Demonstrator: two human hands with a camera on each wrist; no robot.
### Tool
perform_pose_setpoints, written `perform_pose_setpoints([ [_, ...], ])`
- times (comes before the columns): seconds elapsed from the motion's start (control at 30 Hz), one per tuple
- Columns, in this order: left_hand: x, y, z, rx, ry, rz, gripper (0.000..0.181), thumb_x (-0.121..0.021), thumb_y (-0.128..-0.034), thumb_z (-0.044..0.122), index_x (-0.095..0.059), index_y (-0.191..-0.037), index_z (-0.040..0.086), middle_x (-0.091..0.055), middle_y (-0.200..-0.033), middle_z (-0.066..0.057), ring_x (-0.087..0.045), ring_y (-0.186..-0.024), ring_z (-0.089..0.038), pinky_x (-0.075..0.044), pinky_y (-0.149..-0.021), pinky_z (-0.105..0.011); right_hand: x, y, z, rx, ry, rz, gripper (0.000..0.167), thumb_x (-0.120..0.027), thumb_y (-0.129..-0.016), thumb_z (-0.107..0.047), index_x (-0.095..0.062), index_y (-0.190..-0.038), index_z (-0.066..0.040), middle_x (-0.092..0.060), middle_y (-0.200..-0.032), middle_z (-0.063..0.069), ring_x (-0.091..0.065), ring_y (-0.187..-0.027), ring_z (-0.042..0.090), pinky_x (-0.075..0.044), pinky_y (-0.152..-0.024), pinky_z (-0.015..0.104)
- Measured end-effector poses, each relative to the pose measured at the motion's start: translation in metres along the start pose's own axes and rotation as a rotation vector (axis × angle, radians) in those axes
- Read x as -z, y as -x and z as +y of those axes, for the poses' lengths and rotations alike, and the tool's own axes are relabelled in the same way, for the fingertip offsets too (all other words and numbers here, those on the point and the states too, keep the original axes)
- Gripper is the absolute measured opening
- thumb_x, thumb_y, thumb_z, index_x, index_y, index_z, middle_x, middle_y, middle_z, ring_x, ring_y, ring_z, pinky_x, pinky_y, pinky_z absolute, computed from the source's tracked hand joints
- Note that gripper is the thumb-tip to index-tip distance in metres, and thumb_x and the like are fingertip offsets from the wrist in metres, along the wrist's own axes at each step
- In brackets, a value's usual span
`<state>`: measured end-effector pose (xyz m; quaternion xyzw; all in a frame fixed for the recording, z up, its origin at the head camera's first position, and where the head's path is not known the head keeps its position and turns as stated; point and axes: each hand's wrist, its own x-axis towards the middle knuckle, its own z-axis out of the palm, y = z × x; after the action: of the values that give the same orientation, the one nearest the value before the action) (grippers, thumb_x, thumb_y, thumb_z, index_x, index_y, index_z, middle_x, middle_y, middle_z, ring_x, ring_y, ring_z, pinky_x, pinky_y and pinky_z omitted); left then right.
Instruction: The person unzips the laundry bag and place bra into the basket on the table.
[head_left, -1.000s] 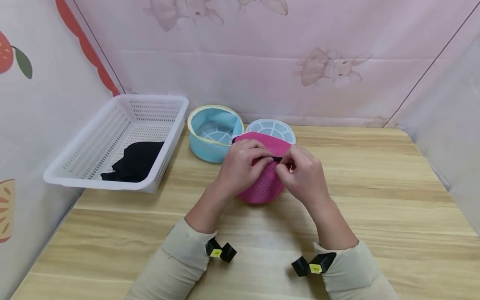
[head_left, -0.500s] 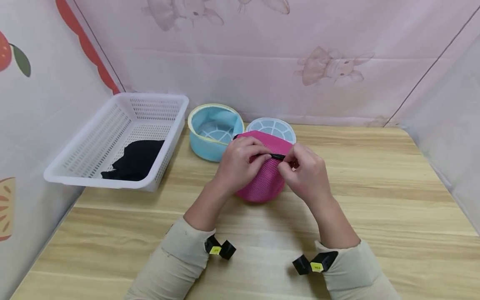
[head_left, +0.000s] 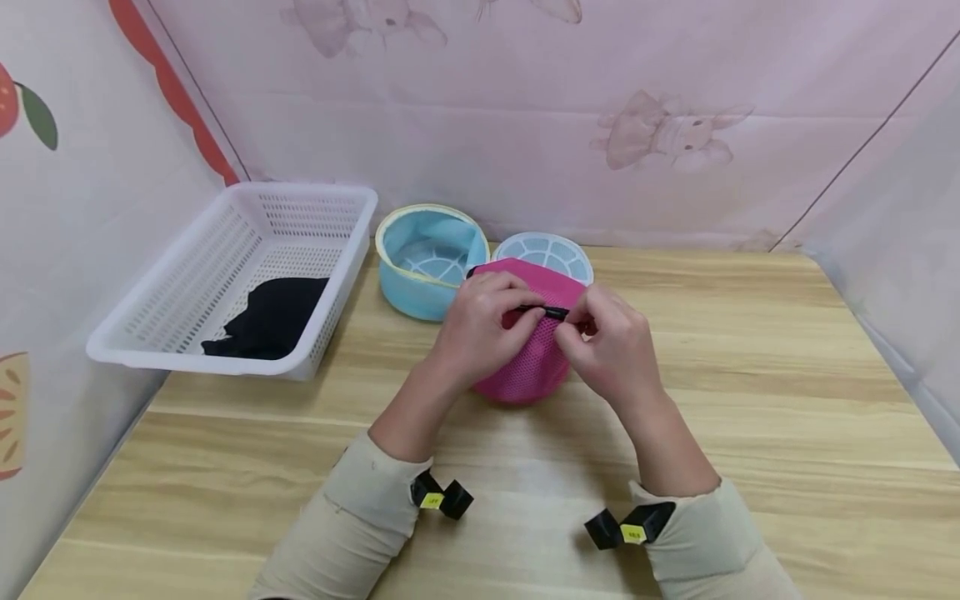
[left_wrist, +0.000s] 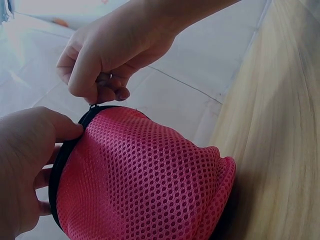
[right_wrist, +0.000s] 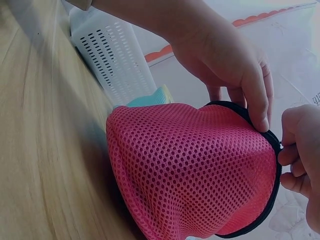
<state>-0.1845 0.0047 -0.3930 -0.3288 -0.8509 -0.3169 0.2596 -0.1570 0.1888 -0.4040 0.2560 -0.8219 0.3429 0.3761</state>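
Note:
A pink mesh bag (head_left: 522, 371) with a black zippered edge (head_left: 555, 312) stands on the table between both hands. The left hand (head_left: 480, 333) grips that edge, its thumb on the near side and its fingers behind, as the left wrist view (left_wrist: 30, 160) shows too. Just right of it, the right hand (head_left: 611, 342) pinches something small at the zipper between thumb and curled forefinger; the pinched piece is mostly hidden. In the right wrist view the bag's mesh (right_wrist: 195, 160) bulges out below the black edge (right_wrist: 274, 142).
A white perforated basket (head_left: 165, 362) with a black cloth (head_left: 277, 321) in it stands at the left. Behind the bag are an open round blue container (head_left: 420, 296) with a yellow rim and a flat blue mesh disc (head_left: 551, 250). A patterned curtain (head_left: 510, 167) hangs behind the table.
Over the last second the right hand has shifted very slightly right along the black edge, with a little more of the edge showing between the hands. The left hand keeps its grip.

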Motion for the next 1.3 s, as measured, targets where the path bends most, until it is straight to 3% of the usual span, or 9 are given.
perform_pose_setpoints([
  [0.57,-0.0021,0.0009,0.0049,-0.008,-0.006,-0.015,0.018,-0.073,-0.0871,0.021,-0.078,-0.102,0.013,-0.071,-0.097,0.000,-0.062,-0.095,-0.013,-0.047,-0.095,-0.034,-0.0010,0.0002,-0.0016,0.032,-0.012,-0.005,0.015,-0.063,-0.075,0.003,-0.051,-0.073,-0.005,-0.054,-0.066,0.006,-0.054,-0.064,0.014,-0.048,-0.056,0.029],
  [1.03,-0.0071,0.0011,0.0068,-0.099,-0.002,0.007,0.015,-0.075,-0.0869,0.019,-0.080,-0.100,0.014,-0.071,-0.094,0.001,-0.063,-0.092,-0.012,-0.048,-0.090,-0.031,-0.0031,0.0004,-0.0009,0.056,-0.002,-0.009,0.014,-0.062,-0.075,0.003,-0.051,-0.073,-0.005,-0.056,-0.066,0.007,-0.055,-0.063,0.014,-0.048,-0.056,0.029],
  [1.3,-0.0050,-0.0010,0.0043,-0.097,0.015,0.019,0.011,-0.076,-0.0855,0.016,-0.080,-0.095,0.012,-0.072,-0.091,0.001,-0.065,-0.090,-0.012,-0.048,-0.089,-0.031,-0.0017,-0.0017,-0.0003,0.064,-0.004,-0.020,0.015,-0.062,-0.075,0.004,-0.050,-0.073,-0.005,-0.055,-0.065,0.007,-0.055,-0.063,0.015,-0.049,-0.056,0.030],
])
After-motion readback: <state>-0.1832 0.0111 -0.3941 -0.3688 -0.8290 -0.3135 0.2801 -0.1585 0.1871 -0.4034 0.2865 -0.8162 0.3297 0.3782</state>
